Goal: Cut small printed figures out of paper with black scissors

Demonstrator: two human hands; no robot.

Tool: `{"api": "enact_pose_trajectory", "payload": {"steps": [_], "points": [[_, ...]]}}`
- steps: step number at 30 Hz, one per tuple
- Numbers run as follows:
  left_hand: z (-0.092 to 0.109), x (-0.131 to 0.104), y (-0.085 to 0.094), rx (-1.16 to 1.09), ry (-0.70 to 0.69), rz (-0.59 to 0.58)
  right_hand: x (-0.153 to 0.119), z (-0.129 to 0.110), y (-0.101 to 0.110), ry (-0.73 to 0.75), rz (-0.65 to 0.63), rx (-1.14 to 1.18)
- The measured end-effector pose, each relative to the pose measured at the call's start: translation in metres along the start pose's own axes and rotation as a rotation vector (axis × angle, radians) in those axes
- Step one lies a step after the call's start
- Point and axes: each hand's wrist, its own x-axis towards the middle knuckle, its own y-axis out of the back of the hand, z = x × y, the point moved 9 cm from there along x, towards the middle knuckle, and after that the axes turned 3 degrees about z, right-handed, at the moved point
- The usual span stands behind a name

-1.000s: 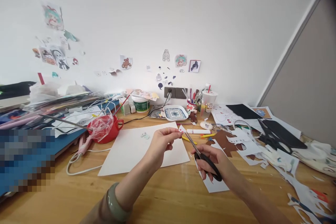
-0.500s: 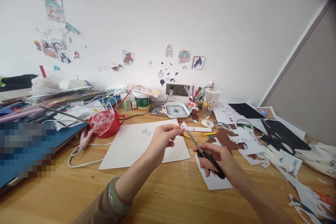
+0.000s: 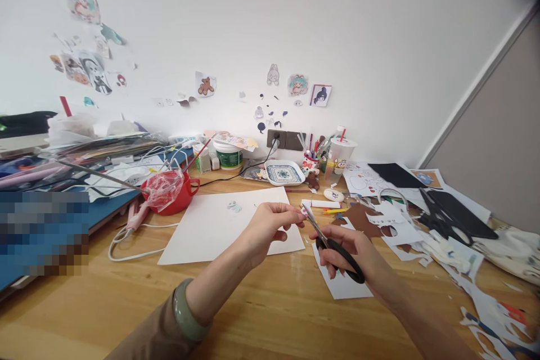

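Note:
Between its thumb and fingertips, my left hand (image 3: pixel 270 228) pinches a small piece of white paper (image 3: pixel 304 210) with a pink-red mark. My right hand (image 3: pixel 346 247) grips black-handled scissors (image 3: pixel 343 259), fingers in the loops. The scissor blades point up and left and reach the paper piece at my left fingertips. Behind and below my left hand lies a large white sheet (image 3: pixel 198 236) with small pale-blue cutouts (image 3: pixel 234 206) on it. Under my right hand, a smaller white sheet (image 3: pixel 337 287) is partly hidden.
On the left stand a red mug (image 3: pixel 172 191) and a blue board (image 3: pixel 25 259) piled with things. A patterned square dish (image 3: pixel 284 172), a white tub (image 3: pixel 228 156) and a drink cup (image 3: pixel 337 157) line the wall. Brown paper (image 3: pixel 363 222), paper scraps and other black scissors (image 3: pixel 442 219) lie right.
The paper piece in my left fingers has turned and moved slightly right and down. The scissors have shifted a little, with their blades now over the paper. The view has tilted slightly.

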Motion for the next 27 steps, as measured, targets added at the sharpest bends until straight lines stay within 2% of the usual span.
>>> {"api": "enact_pose_trajectory", "payload": {"steps": [8,27], "points": [[-0.0017,-0.0015,-0.0035,-0.012,0.016,-0.032,-0.0046,-0.0068,-0.0058,0.000,-0.051,0.019],[-0.0020,-0.0020,-0.0055,-0.024,0.019,-0.055,-0.0015,0.0002,-0.0007,-0.031,-0.014,-0.045]]}}
